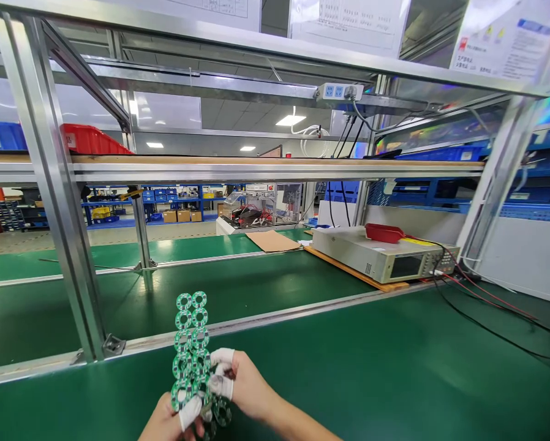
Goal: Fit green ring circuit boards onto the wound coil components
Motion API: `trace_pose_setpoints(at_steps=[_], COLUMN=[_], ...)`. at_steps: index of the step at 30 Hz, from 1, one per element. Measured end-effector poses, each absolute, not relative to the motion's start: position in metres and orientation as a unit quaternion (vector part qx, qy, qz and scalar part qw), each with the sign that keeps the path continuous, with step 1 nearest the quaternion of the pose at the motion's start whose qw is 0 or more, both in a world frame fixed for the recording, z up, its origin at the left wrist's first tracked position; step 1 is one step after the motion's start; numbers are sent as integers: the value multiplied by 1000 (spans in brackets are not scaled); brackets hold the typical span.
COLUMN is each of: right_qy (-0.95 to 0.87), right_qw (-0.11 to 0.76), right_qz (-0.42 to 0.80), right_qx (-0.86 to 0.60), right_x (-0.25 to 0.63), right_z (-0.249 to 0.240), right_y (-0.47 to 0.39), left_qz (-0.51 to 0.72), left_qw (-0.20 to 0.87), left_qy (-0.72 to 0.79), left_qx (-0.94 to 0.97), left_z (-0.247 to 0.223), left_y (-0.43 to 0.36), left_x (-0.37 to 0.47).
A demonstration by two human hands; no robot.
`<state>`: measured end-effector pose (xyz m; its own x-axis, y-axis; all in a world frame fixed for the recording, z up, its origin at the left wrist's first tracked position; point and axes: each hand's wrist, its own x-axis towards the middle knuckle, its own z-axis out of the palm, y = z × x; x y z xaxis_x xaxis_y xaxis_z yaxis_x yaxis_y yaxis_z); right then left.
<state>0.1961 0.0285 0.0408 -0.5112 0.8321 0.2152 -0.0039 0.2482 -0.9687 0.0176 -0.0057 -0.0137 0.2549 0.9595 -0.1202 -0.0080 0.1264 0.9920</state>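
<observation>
At the far left, a blue plastic bin (2, 136) sat at the left end of the raised shelf (275, 168), with a red plastic bin (95, 139) to its right, beyond an aluminium upright (57, 184). The upright's foot stood at the far edge of the green worktop (371, 367), toward its left corner.

Lower down, the left hand (167, 419) was clamped on the bottom end of a panel of ring-shaped green circuit boards (191, 343), its thumb, in a white covering, pressed across the lower rings. The panel was held up above the worktop, left of its middle, with its rings in two columns, top end pointing toward the far edge. The right hand (252, 386) was at the panel's right edge, its white-covered thumb and fingers bent close together; whether they gripped the panel could not be told. Below them showed another ring board (222, 411), in shadow.

Beyond the far edge lay a brown cardboard sheet (272, 241). Above the shelf, a white power strip (339, 92) was fixed to a rail. Near the worktop's far right corner, a bench test instrument (385, 254) stood on a wooden board (348, 269), a red case (384, 233) resting on top. Red and black cables (481, 297) trailed from its front toward the right edge.
</observation>
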Motion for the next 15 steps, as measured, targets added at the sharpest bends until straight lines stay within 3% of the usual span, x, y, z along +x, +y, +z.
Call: trace_pose_setpoints(at_steps=[3,8,15], right_qy=[-684,-646,-581], right_qw=[415,380,409], right_qz=[519,583,659], right_qx=[-301,-315,-244], right_x=[192,191,187], right_z=[35,33,42], right_y=[22,21,16], left_qz=[382,399,426], left_qw=[594,635,694], left_qy=[446,422,350], left_qx=[549,509,464], left_z=[-12,7,26], left_y=[-5,-15,-28], left_x=[16,19,30])
